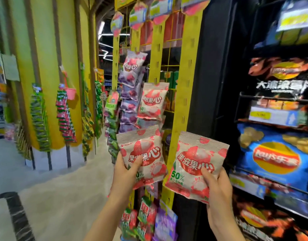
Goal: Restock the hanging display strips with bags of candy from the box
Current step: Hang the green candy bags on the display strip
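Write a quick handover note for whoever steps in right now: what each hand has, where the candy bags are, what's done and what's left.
Left hand: grips one pink candy bag by its lower edge, raised in front of the middle yellow strip.
Right hand: grips a second pink bag in front of the right strip.
Done: pink bags already hang on the middle strip; purple bags fill the strip to its left.
Left: hang both held bags. The right strip shows no bags. The box is not in view.
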Demonstrator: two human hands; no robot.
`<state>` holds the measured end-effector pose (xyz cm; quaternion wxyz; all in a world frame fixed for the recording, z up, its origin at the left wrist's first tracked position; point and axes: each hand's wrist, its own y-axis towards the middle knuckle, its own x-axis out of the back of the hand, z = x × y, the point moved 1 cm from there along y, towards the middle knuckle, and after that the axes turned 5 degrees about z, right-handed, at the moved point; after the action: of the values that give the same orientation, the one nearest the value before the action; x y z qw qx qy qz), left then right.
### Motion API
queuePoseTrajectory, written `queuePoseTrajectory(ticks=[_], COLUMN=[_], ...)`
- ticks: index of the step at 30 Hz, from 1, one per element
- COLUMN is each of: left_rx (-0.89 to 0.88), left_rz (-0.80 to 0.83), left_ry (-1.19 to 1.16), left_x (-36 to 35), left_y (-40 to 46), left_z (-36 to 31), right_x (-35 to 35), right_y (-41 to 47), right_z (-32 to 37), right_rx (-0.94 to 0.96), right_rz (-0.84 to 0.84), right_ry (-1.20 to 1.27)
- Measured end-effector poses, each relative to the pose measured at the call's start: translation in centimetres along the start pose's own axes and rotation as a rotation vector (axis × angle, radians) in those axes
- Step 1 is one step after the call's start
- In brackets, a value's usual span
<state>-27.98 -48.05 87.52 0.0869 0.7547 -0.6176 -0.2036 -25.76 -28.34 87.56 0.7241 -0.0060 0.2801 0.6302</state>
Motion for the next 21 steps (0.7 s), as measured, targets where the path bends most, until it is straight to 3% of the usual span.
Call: queuePoseTrajectory(ticks=[13, 21], left_rx=[-0.275, -0.502], left_rz=[0.145, 0.322], left_ry=[0.101, 0.089], left_x=[-0.2, -1.3], left_y=[18.5, 25.0], left_z=[-6.0, -10.1], right_x=[-7.3, -11.8], right_y=[12.1, 15.1], right_z=[4.5, 6.5], right_rx=[0.527, 0.765], right_rz=[-0.041, -0.086], right_ry=[-0.223, -0.354])
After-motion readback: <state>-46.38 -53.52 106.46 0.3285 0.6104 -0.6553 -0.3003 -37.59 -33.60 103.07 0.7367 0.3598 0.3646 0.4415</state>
